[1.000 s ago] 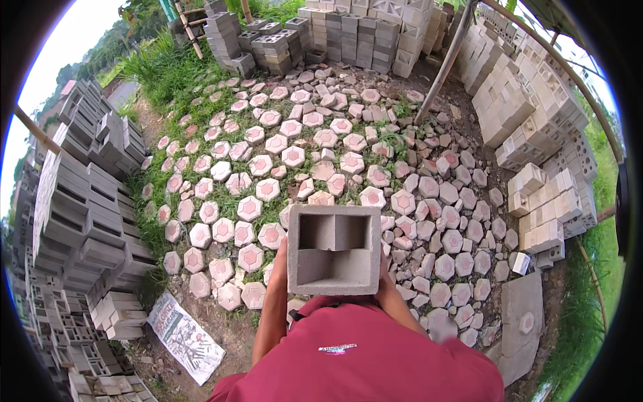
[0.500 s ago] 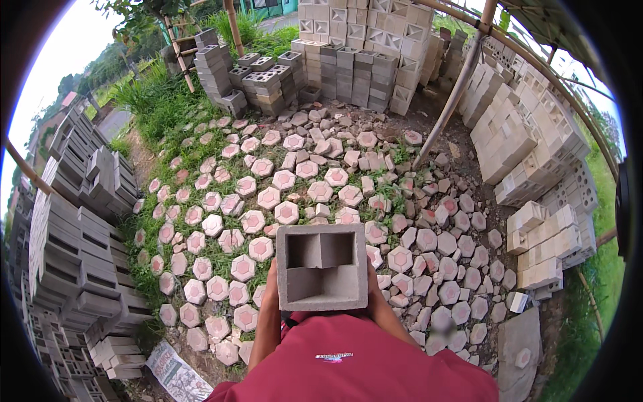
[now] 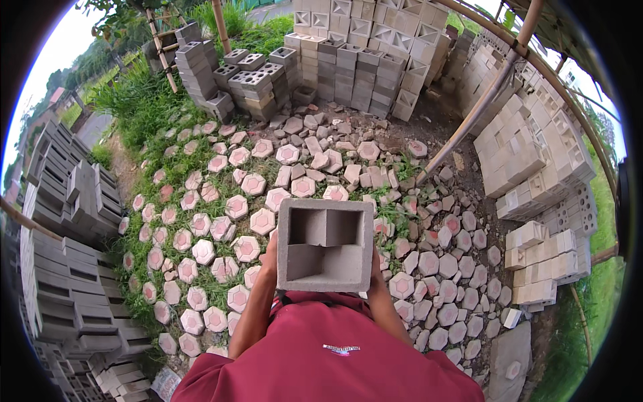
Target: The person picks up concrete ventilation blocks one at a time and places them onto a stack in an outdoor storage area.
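Observation:
A square grey concrete ventilation block (image 3: 325, 268) is held up in front of my body, its patterned open face toward me. Recesses and a slanted inner wall show inside its thick rim. My left hand (image 3: 270, 253) grips the block's left side, and my right hand (image 3: 376, 265) grips the right side. Most of the fingers are hidden behind the block. Both forearms reach up from beside my dark red shirt (image 3: 328, 348).
Hexagonal paving stones (image 3: 262, 222) with grass between them cover the ground. Stacked blocks stand at the back (image 3: 355, 74), left (image 3: 74, 268) and right (image 3: 516, 151). A slanting bamboo pole (image 3: 472, 117) stands at the right. Broken rubble (image 3: 375, 175) lies ahead.
The block and both hands are a little higher in the view and look slightly larger. My view has shifted, with the near left sheet sliding toward the lower edge. Both hands keep their hold.

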A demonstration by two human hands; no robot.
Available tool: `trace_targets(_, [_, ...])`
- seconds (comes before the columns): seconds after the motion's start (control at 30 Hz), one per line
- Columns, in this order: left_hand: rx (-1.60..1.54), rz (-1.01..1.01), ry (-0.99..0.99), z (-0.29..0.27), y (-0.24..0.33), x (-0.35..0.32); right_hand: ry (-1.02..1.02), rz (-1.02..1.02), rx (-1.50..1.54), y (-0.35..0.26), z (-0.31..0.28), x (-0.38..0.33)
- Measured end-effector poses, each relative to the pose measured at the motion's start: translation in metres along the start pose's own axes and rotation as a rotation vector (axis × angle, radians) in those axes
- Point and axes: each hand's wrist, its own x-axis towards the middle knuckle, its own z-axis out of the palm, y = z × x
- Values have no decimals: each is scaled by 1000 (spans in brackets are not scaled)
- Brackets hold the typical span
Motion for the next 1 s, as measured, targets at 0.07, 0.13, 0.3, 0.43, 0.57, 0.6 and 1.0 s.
trace_targets(0.07, [35, -51, 14, -3, 21, 32, 7, 28, 12, -14, 15, 36])
trace_targets(0.13, [73, -58, 47, -5, 38, 58, 19, 57, 37, -27, 32, 64])
trace_targets(0.3, [-11, 20, 39, -1, 63, 122, 45, 118, 63, -58, 63, 136])
trace_targets(0.43, [-63, -6, 96, -7, 86, 195, -8, 185, -9, -71, 62, 228])
trace_targets(0.57, [-42, 62, 135, 11, 141, 284, -95, 181, -71, -80, 51, 359])
trace_targets(0.6, [-56, 76, 111, 13, 157, 307, -133, 132, -60, -81, 58, 391])
trace_targets(1.0, [-67, 27, 183, 32, 291, 534, -321, 65, -393, -194, 148, 621])
